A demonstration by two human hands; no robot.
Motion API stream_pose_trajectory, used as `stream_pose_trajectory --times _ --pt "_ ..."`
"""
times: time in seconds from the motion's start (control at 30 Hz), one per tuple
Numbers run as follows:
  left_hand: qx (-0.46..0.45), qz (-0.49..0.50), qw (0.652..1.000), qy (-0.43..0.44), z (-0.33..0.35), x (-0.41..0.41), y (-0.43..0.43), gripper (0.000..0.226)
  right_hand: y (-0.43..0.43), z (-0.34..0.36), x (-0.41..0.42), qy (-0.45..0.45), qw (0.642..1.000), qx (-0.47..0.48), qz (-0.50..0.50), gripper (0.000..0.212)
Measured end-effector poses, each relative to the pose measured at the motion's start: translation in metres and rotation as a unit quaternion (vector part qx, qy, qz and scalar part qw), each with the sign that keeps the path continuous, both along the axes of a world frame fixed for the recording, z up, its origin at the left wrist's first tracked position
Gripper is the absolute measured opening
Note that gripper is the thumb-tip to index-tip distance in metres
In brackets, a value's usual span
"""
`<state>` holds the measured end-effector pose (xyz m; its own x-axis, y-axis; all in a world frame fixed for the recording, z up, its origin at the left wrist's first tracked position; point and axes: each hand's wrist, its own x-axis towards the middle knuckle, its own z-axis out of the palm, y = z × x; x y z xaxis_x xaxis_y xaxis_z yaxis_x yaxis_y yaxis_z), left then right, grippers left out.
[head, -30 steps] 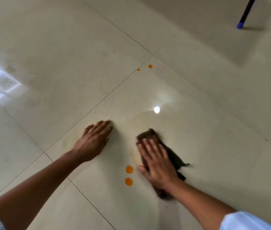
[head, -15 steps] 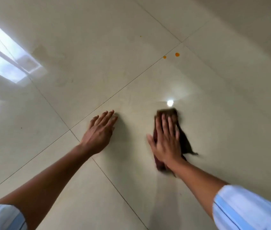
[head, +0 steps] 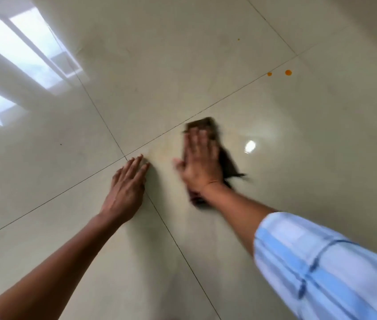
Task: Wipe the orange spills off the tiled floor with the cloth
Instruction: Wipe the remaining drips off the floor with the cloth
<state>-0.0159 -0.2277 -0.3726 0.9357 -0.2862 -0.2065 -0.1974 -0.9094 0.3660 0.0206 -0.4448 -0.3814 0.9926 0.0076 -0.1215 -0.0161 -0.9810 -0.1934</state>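
Shining at the far left of the glossy beige tiled floor (head: 298, 172) is a window reflection (head: 32, 54); next my left hand (head: 126, 192) lies flat, fingers straight and holding nothing, beside the crossing of the grout lines (head: 126, 158). A faint orange smear (head: 164, 150) shows just left of the dark cloth (head: 202, 124), on which my right hand (head: 200, 165) presses with straight fingers. Two orange drops (head: 288, 72) sit well apart, upper right.

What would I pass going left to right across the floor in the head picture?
From the left: window reflection → left hand → cloth → light glint → orange spots.
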Motion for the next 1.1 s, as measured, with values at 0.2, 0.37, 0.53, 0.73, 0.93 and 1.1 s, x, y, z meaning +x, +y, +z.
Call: stream_pose_trajectory --times 0.2,0.37,0.53,0.73,0.93,1.1 --pt "-0.001 0.098 0.995 0.007 0.006 0.0 0.039 0.052 -0.018 0.005 -0.121 0.011 0.968 0.012 0.249 0.077" --pt "-0.003 0.089 0.996 -0.001 -0.002 -0.008 0.045 0.055 0.014 0.002 0.032 -0.014 0.999 -0.005 0.04 0.078" --pt "-0.033 0.04 0.999 0.011 -0.012 -0.005 0.07 0.058 0.093 -0.002 -0.062 0.028 0.963 0.025 0.267 0.075" --pt "-0.03 0.021 0.999 -0.001 -0.012 -0.006 0.074 0.053 -0.023 -0.003 -0.003 0.005 0.997 -0.014 0.078 0.076" --pt "-0.026 0.016 1.0 0.008 -0.017 -0.005 0.075 0.054 0.052 -0.003 -0.049 0.024 0.971 -0.014 0.239 0.078" --pt "0.025 0.092 0.995 -0.024 -0.007 -0.03 0.092 0.059 0.019 -0.001 -0.013 0.012 0.987 -0.022 0.16 0.077"
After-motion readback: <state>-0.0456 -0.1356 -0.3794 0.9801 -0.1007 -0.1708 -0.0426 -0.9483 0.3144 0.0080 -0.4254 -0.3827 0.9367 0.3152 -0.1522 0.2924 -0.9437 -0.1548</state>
